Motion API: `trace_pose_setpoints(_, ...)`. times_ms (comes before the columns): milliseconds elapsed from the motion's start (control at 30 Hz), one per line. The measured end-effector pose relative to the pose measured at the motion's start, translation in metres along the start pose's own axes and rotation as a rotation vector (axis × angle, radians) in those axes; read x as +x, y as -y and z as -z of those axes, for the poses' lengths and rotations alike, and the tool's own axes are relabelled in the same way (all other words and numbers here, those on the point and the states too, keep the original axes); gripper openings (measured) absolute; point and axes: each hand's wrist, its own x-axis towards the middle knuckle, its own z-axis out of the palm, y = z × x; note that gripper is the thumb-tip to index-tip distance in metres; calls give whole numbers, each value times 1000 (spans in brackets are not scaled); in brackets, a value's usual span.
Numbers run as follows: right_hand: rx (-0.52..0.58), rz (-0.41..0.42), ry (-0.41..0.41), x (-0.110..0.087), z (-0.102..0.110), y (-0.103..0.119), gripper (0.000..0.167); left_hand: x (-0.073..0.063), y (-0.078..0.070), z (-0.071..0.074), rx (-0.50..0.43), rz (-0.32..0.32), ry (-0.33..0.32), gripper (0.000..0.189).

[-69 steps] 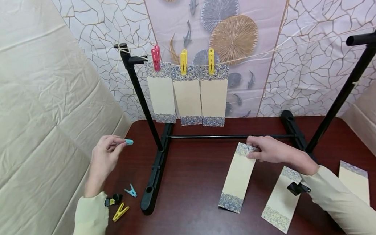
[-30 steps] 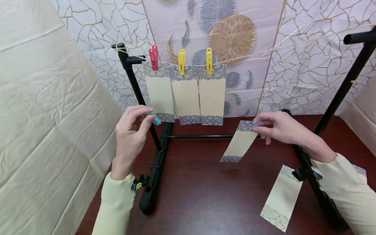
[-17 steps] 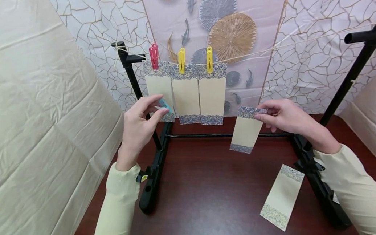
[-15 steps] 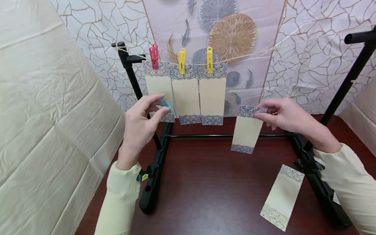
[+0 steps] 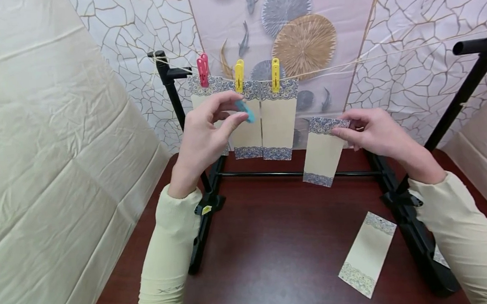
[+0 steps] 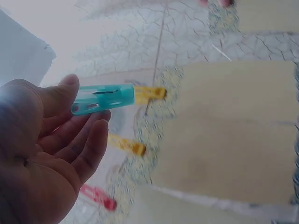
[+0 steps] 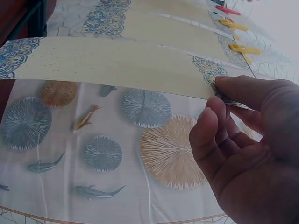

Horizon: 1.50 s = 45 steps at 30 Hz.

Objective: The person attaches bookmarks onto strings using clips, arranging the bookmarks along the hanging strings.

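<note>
My left hand point(image 5: 208, 131) pinches a light blue clothespin point(image 6: 105, 97) between thumb and fingers, in front of the hanging cards. In my right hand point(image 5: 373, 131) is the top corner of a cream card point(image 5: 322, 153) with blue patterned borders; it hangs tilted, below and right of the string point(image 5: 343, 66). Three similar cards hang on the string. A pink clothespin point(image 5: 203, 71) holds the left one, partly hidden by my left hand. Two yellow clothespins, one at the middle card point(image 5: 239, 76) and one at the right card point(image 5: 276, 75), hold the others.
The string is tied between the uprights of a black frame point(image 5: 172, 100) on a dark red-brown table point(image 5: 275, 244). Another patterned card point(image 5: 367, 255) lies at the right. A further card point(image 5: 440, 257) shows partly under the right sleeve. A patterned cloth point(image 5: 304, 49) hangs behind.
The right hand has picked the card up off the table and raised it toward the string. My left hand has moved up and right with the blue clothespin, now before the hanging cards.
</note>
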Motion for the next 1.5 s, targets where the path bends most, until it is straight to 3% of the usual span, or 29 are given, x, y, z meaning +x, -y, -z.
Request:
trace_pose_setpoints(233,-8,36,-27,6,7,2,11,28,-13,-11,-19,-53,9,29)
trace_pose_setpoints(467,-12,60,-40,14,11,7,10,51,-23,-19,-36,-33,23,26)
trace_pose_setpoints(800,33,116,-21,23,14,12,10,68,-28,-27,-12,-13,68,22)
trace_pose_setpoints(1000,80,83,31,30,19,20,13,81,-35,-32,22,-27,76,21)
trace_pose_setpoints(1233,69,3,50,39,22,23,16,97,-39,-40,94,40,115,22)
trace_pose_setpoints(1500,53,25,6,48,24,23,15,111,-48,-49,185,116,138,20)
